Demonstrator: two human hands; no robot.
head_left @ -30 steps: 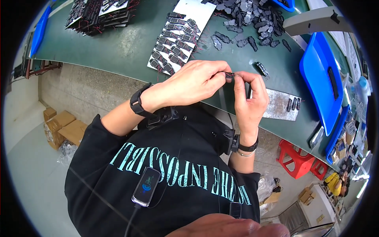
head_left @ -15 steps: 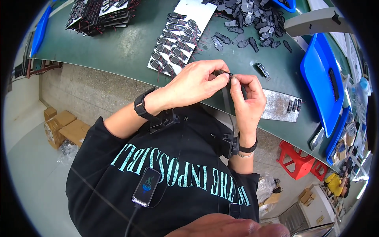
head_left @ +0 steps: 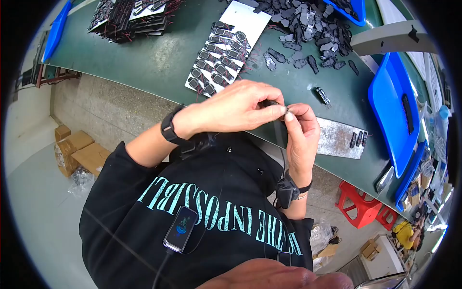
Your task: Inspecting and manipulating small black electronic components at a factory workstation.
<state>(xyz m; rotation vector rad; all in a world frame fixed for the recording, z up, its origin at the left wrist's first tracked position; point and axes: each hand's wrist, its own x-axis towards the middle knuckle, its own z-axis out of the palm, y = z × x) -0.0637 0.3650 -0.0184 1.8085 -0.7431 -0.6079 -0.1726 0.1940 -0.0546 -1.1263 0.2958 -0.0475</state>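
Observation:
My left hand (head_left: 238, 107) is closed, its thumb and fingers pinching a small black part (head_left: 268, 103) that is mostly hidden. Fingertip to fingertip with it, my right hand (head_left: 303, 134) pinches at the end of the same part; the exact spot is too small to make out. Both hands are held over the table's near edge. Just beyond them lies a white board (head_left: 245, 21) with rows of small black speaker-like modules (head_left: 222, 68) and thin red wires. To the right, a metal plate (head_left: 332, 137) carries several small black pieces (head_left: 358, 138).
Loose black flat parts (head_left: 308, 29) are heaped at the far side of the green table (head_left: 154, 58). A short black strip of pieces (head_left: 321, 96) lies beyond my right hand. Blue trays (head_left: 392, 113) stand at the right, stacked boards (head_left: 130, 19) far left. A red stool (head_left: 356, 204) is below.
The view has shifted a little, so the table appears lower. My joined hands have come slightly nearer to my body, still pinching the black part.

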